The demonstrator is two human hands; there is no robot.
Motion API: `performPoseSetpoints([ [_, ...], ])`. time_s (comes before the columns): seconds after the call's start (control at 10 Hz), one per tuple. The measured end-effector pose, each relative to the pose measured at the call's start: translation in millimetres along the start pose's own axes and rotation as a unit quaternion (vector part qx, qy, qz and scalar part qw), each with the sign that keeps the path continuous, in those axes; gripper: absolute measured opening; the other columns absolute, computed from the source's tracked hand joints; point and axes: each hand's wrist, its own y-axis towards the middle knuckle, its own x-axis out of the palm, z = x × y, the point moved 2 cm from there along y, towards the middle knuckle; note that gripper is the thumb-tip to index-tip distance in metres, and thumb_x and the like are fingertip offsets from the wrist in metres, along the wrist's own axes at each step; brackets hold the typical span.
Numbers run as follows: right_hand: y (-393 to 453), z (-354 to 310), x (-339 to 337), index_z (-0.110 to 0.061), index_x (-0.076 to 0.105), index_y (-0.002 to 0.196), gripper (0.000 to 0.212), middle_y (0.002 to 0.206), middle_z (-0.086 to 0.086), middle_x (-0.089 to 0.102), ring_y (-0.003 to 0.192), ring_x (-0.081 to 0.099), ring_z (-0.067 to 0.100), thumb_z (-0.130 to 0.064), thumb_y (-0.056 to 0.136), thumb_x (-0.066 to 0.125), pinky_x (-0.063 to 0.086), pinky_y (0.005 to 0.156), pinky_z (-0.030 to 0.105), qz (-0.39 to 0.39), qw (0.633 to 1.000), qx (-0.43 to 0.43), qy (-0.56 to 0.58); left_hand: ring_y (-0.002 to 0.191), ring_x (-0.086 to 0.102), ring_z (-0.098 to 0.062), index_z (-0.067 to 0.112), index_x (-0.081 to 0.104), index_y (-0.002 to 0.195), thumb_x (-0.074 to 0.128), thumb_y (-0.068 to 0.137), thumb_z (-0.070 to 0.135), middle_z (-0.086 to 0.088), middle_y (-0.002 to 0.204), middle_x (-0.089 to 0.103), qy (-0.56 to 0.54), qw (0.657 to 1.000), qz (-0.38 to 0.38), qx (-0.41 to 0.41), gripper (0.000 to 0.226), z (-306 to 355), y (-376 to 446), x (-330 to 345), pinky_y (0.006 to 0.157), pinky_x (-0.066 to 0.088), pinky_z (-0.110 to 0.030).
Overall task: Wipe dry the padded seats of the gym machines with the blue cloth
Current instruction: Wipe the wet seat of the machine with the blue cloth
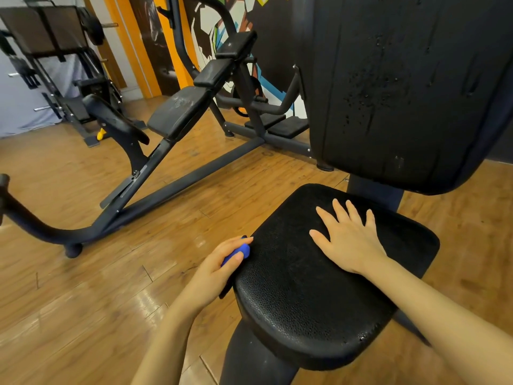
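The padded seat (319, 287) of the nearest gym machine is black and textured, and it fills the lower middle of the view on a dark post above the wooden floor (83, 287). The right hand (351, 240) lies flat on the seat's top toward its far edge, palm down, fingers straight and spread, grasping nothing. The left hand (219, 268) sits at the seat's left edge with its fingers curled round a bunched blue cloth (238, 252), of which only a small blue fold shows between thumb and fingers; the fingertips touch the seat's rim. Directly behind the seat rises the machine's black backrest (402, 87), speckled and streaked with water drops. Left of the seat and well apart from it stands a second machine (177, 112) with a slanted dark frame and several black pads, its long base bar running across the floor. Beyond that machine, farther left of the seat, a rack of weights (50, 51) stands against a pale wall, and a painted mural (222, 23) covers the wall behind the backrest.
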Motion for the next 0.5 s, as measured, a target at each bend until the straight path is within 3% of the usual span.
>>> performPoseSetpoints([
  [0.1, 0.0, 0.5, 0.7, -0.034, 0.005, 0.155, 0.066, 0.164, 0.007, -0.001, 0.15, -0.006, 0.03, -0.064, 0.097, 0.018, 0.0, 0.118, 0.059, -0.002, 1.0, -0.003, -0.002, 0.123, 0.047, 0.007, 0.042, 0.058, 0.123, 0.049, 0.102, 0.021, 0.022, 0.132, 0.054, 0.004, 1.0, 0.01, -0.013, 0.031, 6.0, 19.9, 3.1, 0.104, 0.033, -0.017],
  [0.2, 0.3, 0.8, -0.1, -0.034, 0.006, 0.155, 0.066, 0.164, 0.007, -0.001, 0.15, -0.006, 0.03, -0.064, 0.097, 0.018, 0.0, 0.118, 0.059, -0.003, 1.0, -0.004, -0.003, 0.115, 0.05, 0.009, 0.045, 0.058, 0.118, 0.047, 0.103, 0.024, 0.026, 0.126, 0.055, -0.014, 0.998, 0.015, -0.051, 0.028, 14.5, 43.8, 8.1, 0.095, 0.035, -0.014],
  [0.4, -0.3, 0.4, -1.6, -0.034, 0.007, 0.155, 0.066, 0.164, 0.007, 0.0, 0.15, -0.005, 0.03, -0.063, 0.097, 0.019, 0.001, 0.118, 0.059, 0.0, 1.0, -0.007, 0.0, 0.112, 0.062, -0.014, 0.029, 0.073, 0.108, 0.048, 0.101, 0.023, 0.007, 0.115, 0.07, -0.154, 0.978, 0.061, -0.124, 0.026, 10.7, 49.4, 19.0, 0.1, 0.045, -0.031],
  [0.5, -0.8, 0.6, -1.7, -0.034, 0.007, 0.156, 0.066, 0.164, 0.008, 0.001, 0.15, -0.004, 0.031, -0.063, 0.097, 0.019, 0.001, 0.118, 0.059, 0.001, 1.0, -0.007, -0.001, 0.107, 0.063, -0.013, 0.026, 0.074, 0.105, 0.049, 0.101, 0.021, 0.007, 0.111, 0.071, -0.188, 0.968, 0.113, -0.12, 0.025, 12.4, 29.9, 23.3, 0.093, 0.046, -0.027],
])
